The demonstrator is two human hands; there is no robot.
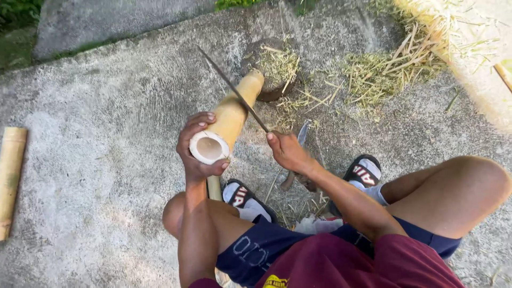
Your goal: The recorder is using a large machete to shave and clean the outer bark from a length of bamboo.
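the left hand (196,152) is closed around the near, hollow end of a bamboo tube (226,121), which is held tilted with its far end resting on a stump (272,69). the right hand (288,152) is clamped on a long knife (234,90), whose blade is laid across the tube. open concrete (106,133) is seen at the left, up to a second bamboo piece (9,178).

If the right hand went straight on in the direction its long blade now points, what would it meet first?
The right hand holds a long blade that points up and left, across the bamboo tube held by the left hand. The blade already seems to touch the tube, so the hand would probably meet the bamboo first; depth is unclear.
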